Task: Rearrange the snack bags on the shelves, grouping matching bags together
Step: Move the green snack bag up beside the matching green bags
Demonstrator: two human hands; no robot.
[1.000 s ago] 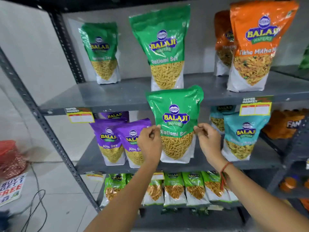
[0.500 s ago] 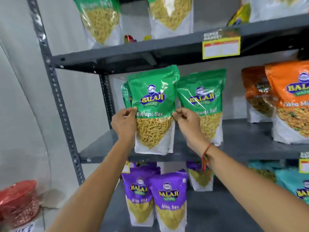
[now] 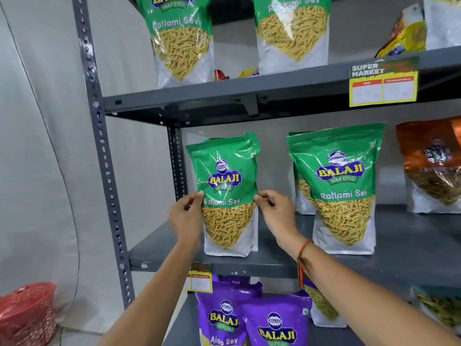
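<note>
A grey metal rack [image 3: 99, 136] with a perforated upright filled the view, its middle shelf [image 3: 274, 260] running across from about 9 o'clock to 3 o'clock. On the top shelf [image 3: 249, 96], at 12 o'clock, stood two green Ratlami Sev bags [image 3: 182, 41], cut off by the upper edge, with a yellow price tag [image 3: 383, 82] clipped to the shelf lip toward 2 o'clock.

At the centre, a green Ratlami Sev bag [image 3: 225, 193] stood upright on the middle shelf, its base on the shelf surface near the front edge. Another green edge showed just behind its top. To its 3 o'clock side, apart from it, stood a second Ratlami Sev bag [image 3: 339, 188], with one more of the same kind partly hidden behind it. Farther toward 3 o'clock an orange bag [image 3: 431, 168] stood at the frame's edge.

At 6 o'clock, on the lower shelf, two purple Aloo Sev bags [image 3: 249, 320] leaned side by side. A red mesh basket [image 3: 27, 313] sat on the floor at 8 o'clock.

The left hand [image 3: 185, 216] had its grip pinching the centre bag's left edge, thumb on the front. The right hand [image 3: 274, 211] pinched the right edge at the same height, fingertips closed on the film. A red thread band [image 3: 303, 250] circled the right wrist.
</note>
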